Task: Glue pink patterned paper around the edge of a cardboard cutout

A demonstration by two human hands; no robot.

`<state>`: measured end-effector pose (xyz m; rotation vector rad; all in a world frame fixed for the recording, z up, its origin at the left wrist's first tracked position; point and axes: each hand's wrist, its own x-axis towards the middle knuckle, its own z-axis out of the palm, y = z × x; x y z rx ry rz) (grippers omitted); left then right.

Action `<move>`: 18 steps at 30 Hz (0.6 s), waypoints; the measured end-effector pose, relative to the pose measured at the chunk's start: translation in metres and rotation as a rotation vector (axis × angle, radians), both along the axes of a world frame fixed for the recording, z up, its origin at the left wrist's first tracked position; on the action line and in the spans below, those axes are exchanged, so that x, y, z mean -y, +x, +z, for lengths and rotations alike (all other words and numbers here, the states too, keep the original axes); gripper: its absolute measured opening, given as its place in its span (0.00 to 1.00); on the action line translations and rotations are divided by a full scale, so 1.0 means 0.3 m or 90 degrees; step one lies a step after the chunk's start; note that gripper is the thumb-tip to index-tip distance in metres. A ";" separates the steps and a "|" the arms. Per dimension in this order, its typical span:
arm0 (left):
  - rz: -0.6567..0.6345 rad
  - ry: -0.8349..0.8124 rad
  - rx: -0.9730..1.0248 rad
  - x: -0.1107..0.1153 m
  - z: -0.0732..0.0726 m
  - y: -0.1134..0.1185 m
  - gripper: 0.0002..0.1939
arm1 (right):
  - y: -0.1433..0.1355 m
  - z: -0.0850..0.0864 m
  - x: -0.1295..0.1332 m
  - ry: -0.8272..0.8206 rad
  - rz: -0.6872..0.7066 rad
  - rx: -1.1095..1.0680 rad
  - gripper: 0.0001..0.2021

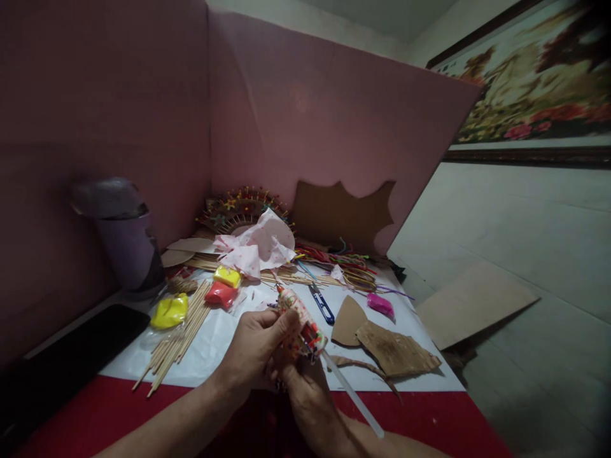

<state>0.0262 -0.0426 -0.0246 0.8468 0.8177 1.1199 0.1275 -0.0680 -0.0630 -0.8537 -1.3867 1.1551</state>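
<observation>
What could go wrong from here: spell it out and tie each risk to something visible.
Burn: the left hand holds the glue gun close to its orange nozzle; if that is hot, a slip might scorch fingers.
Drips: the nozzle points towards the spotted fabric, which stray glue could mark.
Knock: the glue stick juts from the rear towards the right forearm, so a bump could jolt the gun.

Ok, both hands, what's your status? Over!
Left hand: thumb against floral-patterned white plastic glue gun. Right hand: grip beneath it, fingers partly hidden. Slim blue cutter lies close by, untouched.
</observation>
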 end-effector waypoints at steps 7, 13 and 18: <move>-0.029 0.038 0.013 0.005 0.040 -0.001 0.24 | -0.010 -0.054 -0.029 -0.051 0.025 -0.135 0.13; -0.039 0.055 -0.007 0.003 0.026 0.000 0.18 | -0.006 -0.050 -0.036 -0.074 0.031 -0.227 0.13; -0.055 0.048 -0.062 0.002 0.014 -0.010 0.19 | -0.005 -0.034 -0.022 -0.091 0.050 -0.216 0.12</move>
